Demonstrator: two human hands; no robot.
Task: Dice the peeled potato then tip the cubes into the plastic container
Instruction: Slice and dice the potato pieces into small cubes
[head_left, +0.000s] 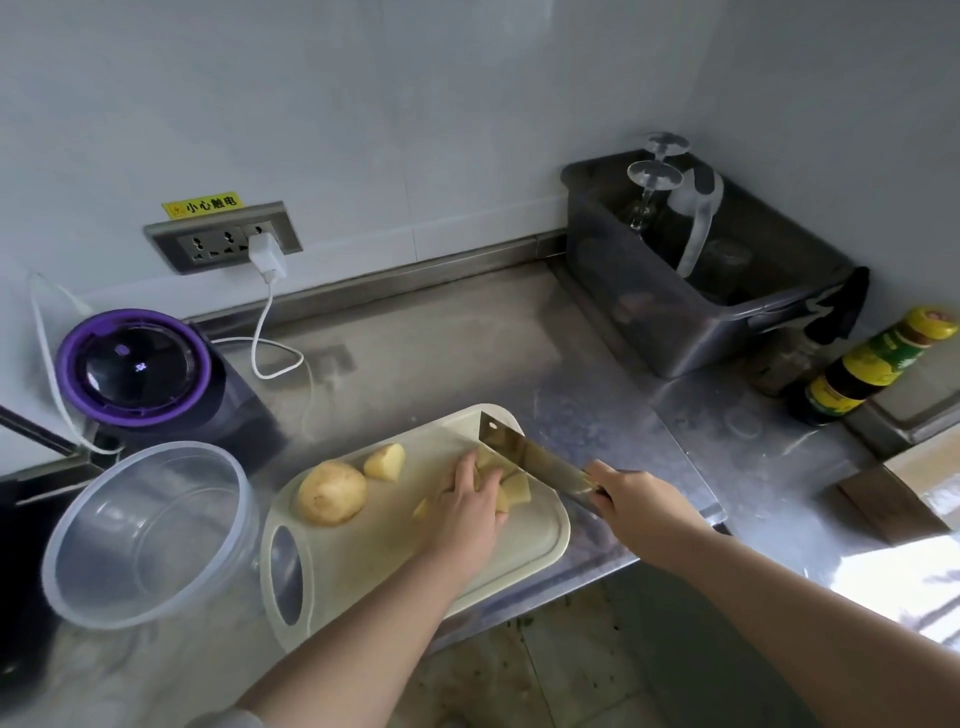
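Observation:
A cream cutting board (395, 551) lies on the steel counter. On it sit a large rounded potato half (332, 491), a smaller wedge (385, 461) and several cut pieces (517, 488). My left hand (470, 506) holds the pieces down, fingers curled over them, partly hiding them. My right hand (636, 501) grips the handle of a cleaver (524, 454), whose blade stands in the potato pieces just beyond my left fingers. A clear round plastic container (150, 535) sits empty at the board's left.
A purple-lidded appliance (135, 369) stands behind the container, with a white charger cable (270, 332) running from the wall socket. A grey bin (691, 291) with upturned glasses sits at the back right, sauce bottles (872, 364) beside it. The counter edge runs under the board.

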